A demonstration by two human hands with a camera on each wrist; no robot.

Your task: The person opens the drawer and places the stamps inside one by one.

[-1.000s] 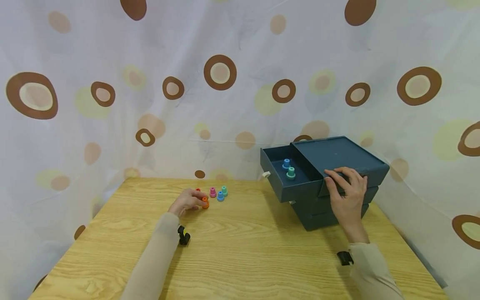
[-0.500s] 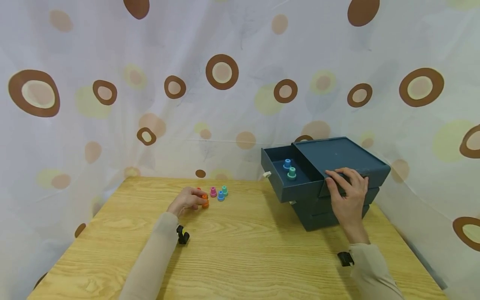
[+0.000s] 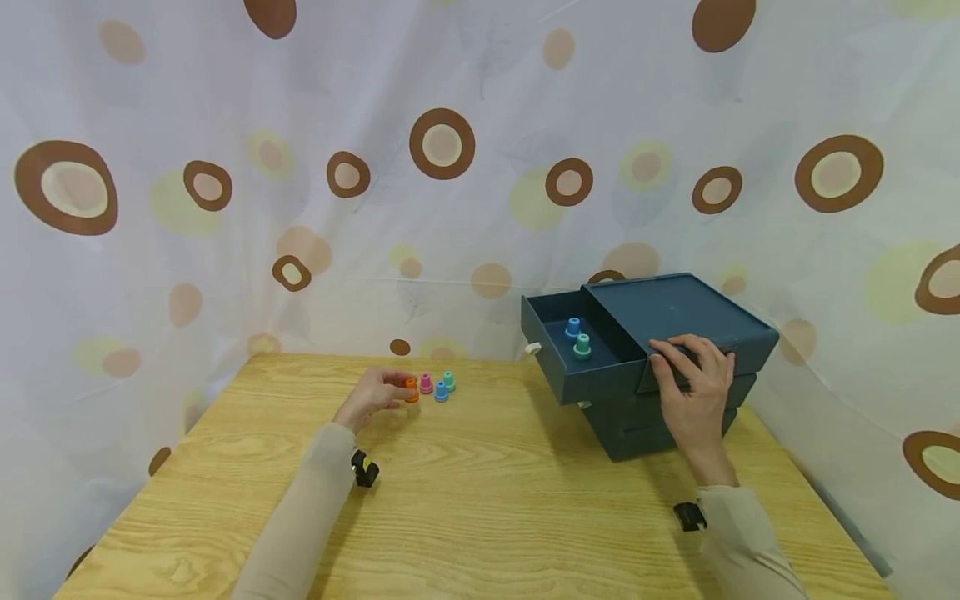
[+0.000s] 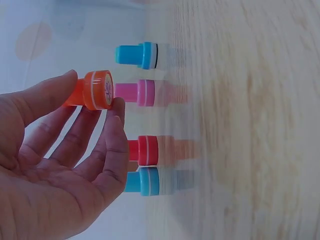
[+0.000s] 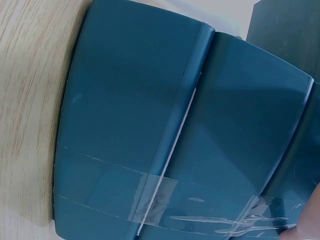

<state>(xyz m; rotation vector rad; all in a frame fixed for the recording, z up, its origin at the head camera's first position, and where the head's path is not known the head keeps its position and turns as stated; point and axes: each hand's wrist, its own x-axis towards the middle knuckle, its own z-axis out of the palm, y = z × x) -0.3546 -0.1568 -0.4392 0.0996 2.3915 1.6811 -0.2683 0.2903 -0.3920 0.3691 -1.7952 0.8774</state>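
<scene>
Bright even light, soft shadows, left wrist view blurred, perhaps by motion

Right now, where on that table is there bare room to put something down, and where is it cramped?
The wooden table lies bare between the two sleeves, from the near edge up to the stamps. Crowded: the far strip, where the left hand holds an orange stamp beside pink and blue ones, and the right corner under the drawer unit, where the right hand rests.

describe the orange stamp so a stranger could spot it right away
Start at the wooden table and go to the far left part, where a row of small coloured stamps stands by the curtain. The orange stamp is at the row's left end, and it alone is pinched in the left hand, lifted off the wood.
</scene>
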